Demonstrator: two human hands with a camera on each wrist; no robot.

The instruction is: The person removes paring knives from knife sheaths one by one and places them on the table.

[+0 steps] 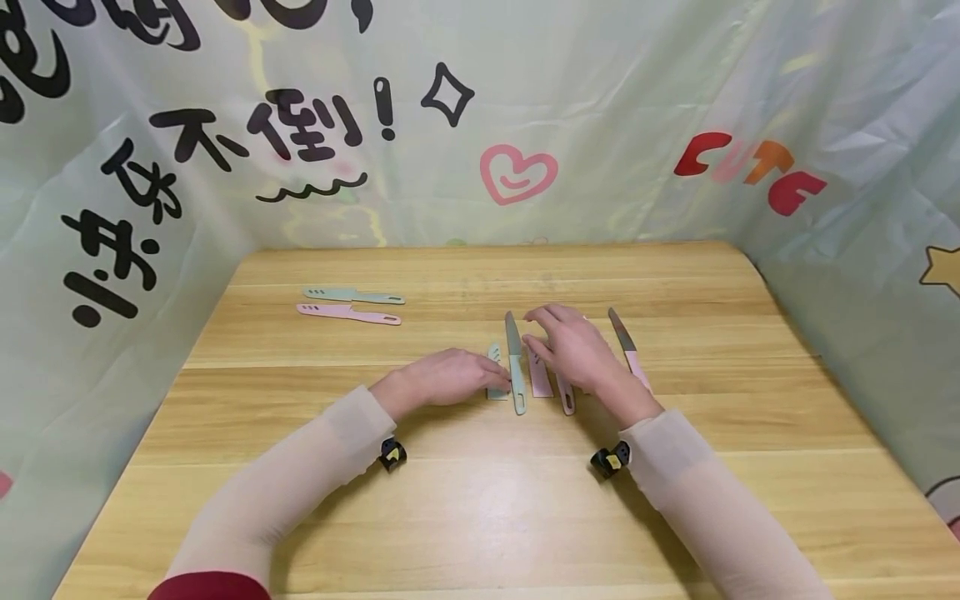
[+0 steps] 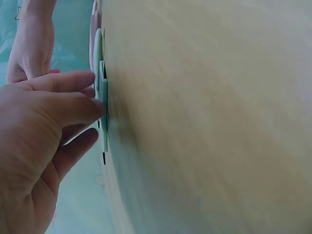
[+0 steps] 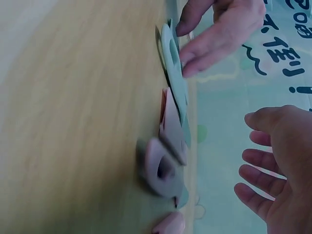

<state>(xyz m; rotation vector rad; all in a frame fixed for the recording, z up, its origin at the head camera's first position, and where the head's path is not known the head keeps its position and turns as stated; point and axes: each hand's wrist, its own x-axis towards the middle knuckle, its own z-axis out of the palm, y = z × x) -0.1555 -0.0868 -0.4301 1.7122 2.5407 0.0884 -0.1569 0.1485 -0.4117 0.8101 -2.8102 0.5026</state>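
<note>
My left hand reaches in from the left, fairly straight fingertips touching a pale green slotted blade sheath and the lower handle of a green-handled knife beside it. That knife lies bare, blade pointing away. My right hand hovers over a pink blade sheath and a knife with a pink handle, whose blade it hides. In the right wrist view its fingers are spread, loosely bent and hold nothing. Another bare knife with a pink handle lies right of it, partly behind the forearm.
At the back left of the wooden table lie a green sheathed knife and a pink sheathed knife, side by side. A printed curtain encloses the table's back and sides.
</note>
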